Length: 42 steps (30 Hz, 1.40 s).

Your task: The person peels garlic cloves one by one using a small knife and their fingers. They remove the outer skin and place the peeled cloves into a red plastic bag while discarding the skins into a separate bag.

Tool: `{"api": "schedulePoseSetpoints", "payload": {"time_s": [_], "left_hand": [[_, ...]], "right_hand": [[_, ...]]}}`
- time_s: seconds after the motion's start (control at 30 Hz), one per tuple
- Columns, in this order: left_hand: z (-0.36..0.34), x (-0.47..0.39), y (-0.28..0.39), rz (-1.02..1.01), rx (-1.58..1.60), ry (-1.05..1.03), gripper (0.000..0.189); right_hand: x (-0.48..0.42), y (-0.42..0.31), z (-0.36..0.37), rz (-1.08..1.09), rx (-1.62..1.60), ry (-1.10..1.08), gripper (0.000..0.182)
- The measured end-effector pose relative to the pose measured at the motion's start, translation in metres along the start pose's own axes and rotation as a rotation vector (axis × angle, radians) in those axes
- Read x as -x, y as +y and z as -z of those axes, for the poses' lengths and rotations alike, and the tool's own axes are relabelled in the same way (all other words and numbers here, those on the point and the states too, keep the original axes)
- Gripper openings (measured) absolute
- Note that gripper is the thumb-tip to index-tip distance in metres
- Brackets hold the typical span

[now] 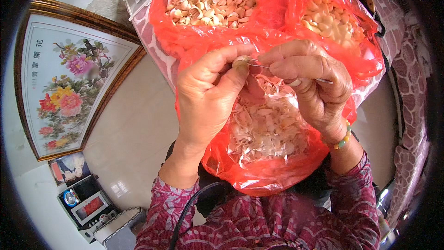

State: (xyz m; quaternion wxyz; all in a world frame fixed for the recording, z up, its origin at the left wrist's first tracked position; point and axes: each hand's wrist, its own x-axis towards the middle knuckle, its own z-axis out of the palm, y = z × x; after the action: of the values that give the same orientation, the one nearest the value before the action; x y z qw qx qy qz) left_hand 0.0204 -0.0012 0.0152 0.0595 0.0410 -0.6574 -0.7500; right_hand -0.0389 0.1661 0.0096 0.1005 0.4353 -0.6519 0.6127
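Note:
Between the thumb and fingers of my left hand (211, 86) is a small garlic clove (242, 61). My right hand (308, 76) grips a thin metal pick (258, 65); its tip meets the clove, and its other end shows past my fingers. Below both hands, a red plastic bag (263, 180) on my lap holds papery garlic skins (267, 128). Unpeeled garlic cloves (211, 5) fill a red bag (159, 7) at the top. Peeled garlic cloves (329, 24) lie in another red bag (371, 48) at the upper right.
A table with a patterned cloth (149, 38) stands ahead, under the upper bags. On the left are a framed flower picture (76, 86), a black and silver device (90, 208) and tiled floor (135, 121). A dark cable (189, 208) crosses near my left sleeve.

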Motion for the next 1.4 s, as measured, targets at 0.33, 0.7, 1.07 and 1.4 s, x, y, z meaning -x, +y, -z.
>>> {"api": "schedulePoseSetpoints", "payload": {"time_s": [0.33, 0.7, 1.07, 1.4], "left_hand": [[-0.009, 0.001, 0.008, 0.204, 0.157, -0.011, 0.022], [-0.003, -0.007, 0.002, 0.262, 0.370, -0.052, 0.021], [0.000, -0.011, 0.003, 0.246, 0.387, -0.024, 0.019], [-0.004, -0.005, 0.009, 0.217, 0.250, -0.096, 0.014]], "right_hand": [[0.000, -0.009, 0.000, 0.086, 0.163, 0.003, 0.008], [0.004, -0.008, -0.002, -0.007, 0.026, 0.090, 0.001], [0.008, -0.007, -0.005, -0.563, -0.681, 0.037, 0.028], [-0.002, -0.014, -0.008, -0.963, -0.690, 0.170, 0.029]]}}
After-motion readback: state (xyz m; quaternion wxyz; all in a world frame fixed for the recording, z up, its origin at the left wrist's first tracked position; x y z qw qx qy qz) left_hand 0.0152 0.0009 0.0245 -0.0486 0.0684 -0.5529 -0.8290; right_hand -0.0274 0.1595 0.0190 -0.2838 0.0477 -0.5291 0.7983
